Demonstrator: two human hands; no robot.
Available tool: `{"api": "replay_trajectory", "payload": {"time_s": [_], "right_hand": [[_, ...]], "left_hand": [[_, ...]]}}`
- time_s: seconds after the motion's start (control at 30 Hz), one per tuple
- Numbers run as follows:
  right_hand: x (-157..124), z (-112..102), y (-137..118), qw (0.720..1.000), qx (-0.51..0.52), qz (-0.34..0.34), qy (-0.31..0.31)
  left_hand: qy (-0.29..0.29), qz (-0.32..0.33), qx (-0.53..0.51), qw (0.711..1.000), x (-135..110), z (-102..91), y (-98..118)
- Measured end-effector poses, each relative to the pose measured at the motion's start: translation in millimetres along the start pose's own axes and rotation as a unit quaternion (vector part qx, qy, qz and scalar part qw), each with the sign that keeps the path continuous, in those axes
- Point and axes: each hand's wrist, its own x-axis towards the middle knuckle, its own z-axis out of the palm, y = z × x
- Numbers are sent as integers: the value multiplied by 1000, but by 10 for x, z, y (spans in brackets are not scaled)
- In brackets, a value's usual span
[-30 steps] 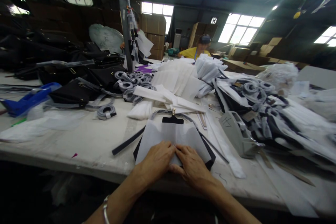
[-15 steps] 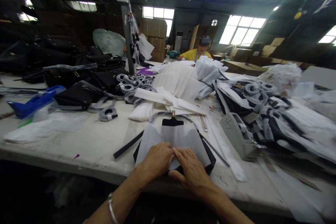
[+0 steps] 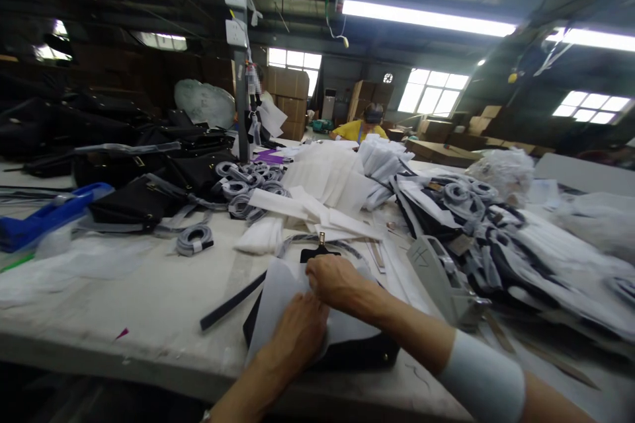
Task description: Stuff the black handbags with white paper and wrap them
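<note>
A black bag (image 3: pixel 357 355) lies flat at the near edge of the table (image 3: pixel 163 304), covered by a white sheet (image 3: pixel 278 291). Its black tab with a brass clasp (image 3: pixel 320 248) sticks out at the far side. My left hand (image 3: pixel 301 330) lies on the sheet with fingers bent, pressing it down. My right hand (image 3: pixel 337 281) reaches across over the sheet's upper part, just below the tab, fingers curled on the sheet. A black strap (image 3: pixel 231 301) runs out to the left of the bag.
A grey tape dispenser (image 3: pixel 444 274) stands right of the bag. Folded white sheets (image 3: pixel 327 178), rolled grey straps (image 3: pixel 248 182) and black bags (image 3: pixel 139 198) crowd the far side. A blue tool (image 3: pixel 44 218) lies left. A person in yellow (image 3: pixel 364 127) sits beyond.
My right hand has slid from the sheet's near edge up toward the black tab, crossing over the left. The left hand stayed low on the sheet. The camera tilted upward.
</note>
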Motion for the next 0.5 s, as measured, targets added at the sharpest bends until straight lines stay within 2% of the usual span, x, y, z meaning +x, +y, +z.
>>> {"api": "replay_trajectory", "payload": {"time_s": [0.13, 0.23, 0.33, 0.4, 0.5], "right_hand": [[-43, 476, 149, 999, 6, 3, 40], [-172, 834, 378, 991, 47, -33, 122], [-221, 1043, 498, 978, 79, -43, 188], [-203, 1091, 521, 980, 77, -28, 182], [-159, 1095, 538, 988, 71, -5, 137]], "left_hand": [[41, 6, -6, 999, -46, 66, -55], [113, -11, -32, 993, -92, 147, -96], [166, -39, -50, 984, -108, 204, -130], [162, -74, -53, 983, -93, 203, -151], [77, -120, -71, 987, -38, 121, -188]]}}
